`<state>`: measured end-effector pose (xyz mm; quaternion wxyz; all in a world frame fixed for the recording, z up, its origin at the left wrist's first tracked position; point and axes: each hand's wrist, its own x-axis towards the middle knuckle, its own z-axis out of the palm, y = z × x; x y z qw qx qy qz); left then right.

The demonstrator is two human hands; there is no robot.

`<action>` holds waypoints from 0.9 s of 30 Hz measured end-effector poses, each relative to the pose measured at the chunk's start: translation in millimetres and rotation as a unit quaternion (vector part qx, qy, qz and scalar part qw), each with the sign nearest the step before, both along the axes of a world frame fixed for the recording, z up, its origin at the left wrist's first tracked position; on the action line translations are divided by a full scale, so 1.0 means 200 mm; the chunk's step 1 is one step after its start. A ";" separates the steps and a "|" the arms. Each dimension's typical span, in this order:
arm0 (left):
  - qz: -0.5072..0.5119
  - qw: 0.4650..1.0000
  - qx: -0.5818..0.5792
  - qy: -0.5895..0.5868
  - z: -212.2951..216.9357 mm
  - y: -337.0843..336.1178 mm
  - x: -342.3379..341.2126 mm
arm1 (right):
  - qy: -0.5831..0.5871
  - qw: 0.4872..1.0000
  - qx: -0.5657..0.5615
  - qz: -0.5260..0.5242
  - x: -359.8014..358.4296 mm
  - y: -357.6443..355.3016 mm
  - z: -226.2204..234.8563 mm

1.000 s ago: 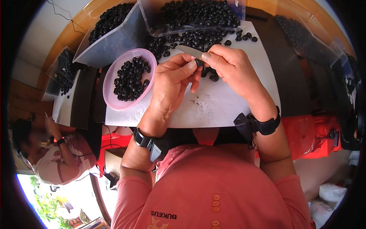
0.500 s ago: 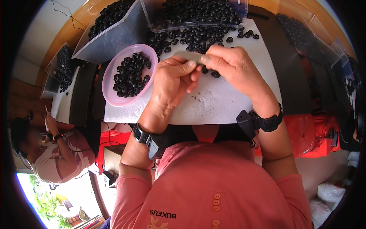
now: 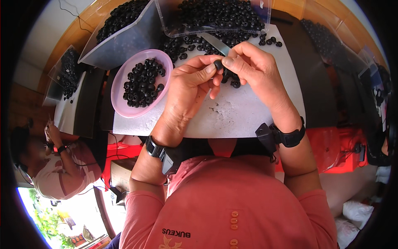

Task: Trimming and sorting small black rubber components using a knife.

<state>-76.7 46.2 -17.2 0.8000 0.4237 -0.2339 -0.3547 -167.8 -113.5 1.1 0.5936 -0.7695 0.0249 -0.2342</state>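
White board point(image 3: 240, 120) serves as work surface, lying across the lap; scuffed and flecked with dark crumbs near its middle. Along its far edge, a clear plastic tray point(image 3: 166, 18) heaped with small black ring-shaped pieces, more of them spilled loose point(image 3: 186, 43) on the board just before it. Pink round bowl point(image 3: 124, 108) at the board's left edge, partly filled with the same black pieces. Left hand point(image 3: 188, 89) and right hand point(image 3: 257, 70) meet above the board's middle-far part, both wearing dark wrist straps. Small black piece point(image 3: 218, 64), rounded, matte, pinched between left thumb and right fingertips. Grey blade point(image 3: 216, 43) juts from the right hand's closed fingers toward the tray.
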 end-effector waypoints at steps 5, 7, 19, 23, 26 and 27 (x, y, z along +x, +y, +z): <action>0.025 0.998 0.014 -0.061 -0.01 -0.01 -0.04 | 0.020 1.000 0.009 0.003 0.01 0.02 0.00; 0.017 0.999 0.019 -0.039 -0.01 -0.01 -0.03 | 0.032 0.999 0.028 0.011 0.01 0.02 0.00; 0.018 0.999 -0.019 0.024 0.01 0.00 0.00 | 0.043 0.999 -0.021 -0.015 -0.01 -0.02 0.00; 0.019 1.000 0.000 0.012 0.00 0.00 0.00 | 0.070 0.995 -0.073 0.000 -0.01 -0.02 0.02; 0.014 1.000 0.006 0.012 0.01 0.01 -0.01 | 0.060 0.994 -0.092 -0.002 -0.01 -0.02 0.01; 0.012 1.000 0.006 0.012 0.01 0.01 -0.01 | 0.052 0.994 -0.100 -0.004 0.00 -0.02 0.00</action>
